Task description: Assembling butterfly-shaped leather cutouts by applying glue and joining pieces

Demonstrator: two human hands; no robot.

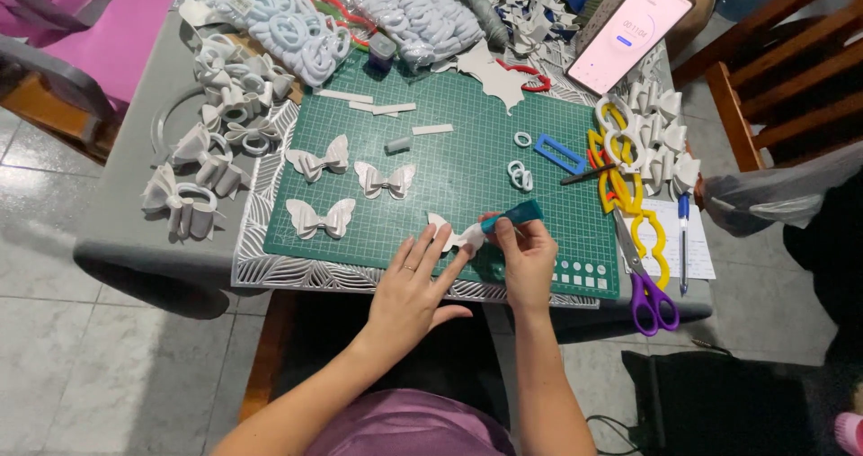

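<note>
The right hand [529,256] holds a teal tube [512,216] between thumb and fingers, closed around its lower end. The tube lies nearly level, its long axis going from upper right down to lower left, and its tip touches a white bow piece [452,235]. The left hand [411,287] is open, fingers spread narrow and flat, and its fingertips press on this bow piece, which rests on the green cutting mat [467,132] at the mat's near edge, between the two hands.

On the mat, to the left of the hands, lie three finished white bows [318,161]. Farther on the mat are small white rings [519,176] and a blue rectangular frame [559,154]. Beyond the mat's far edge, clear plastic bags [422,11] hold many pale elastic loops. Left of the mat, a heap of white bows on loops [220,105] lies on the grey bench [126,195]. Right of the mat lie purple-handled scissors [649,290], yellow templates [620,173], a pen [683,240] and a phone [629,31].
</note>
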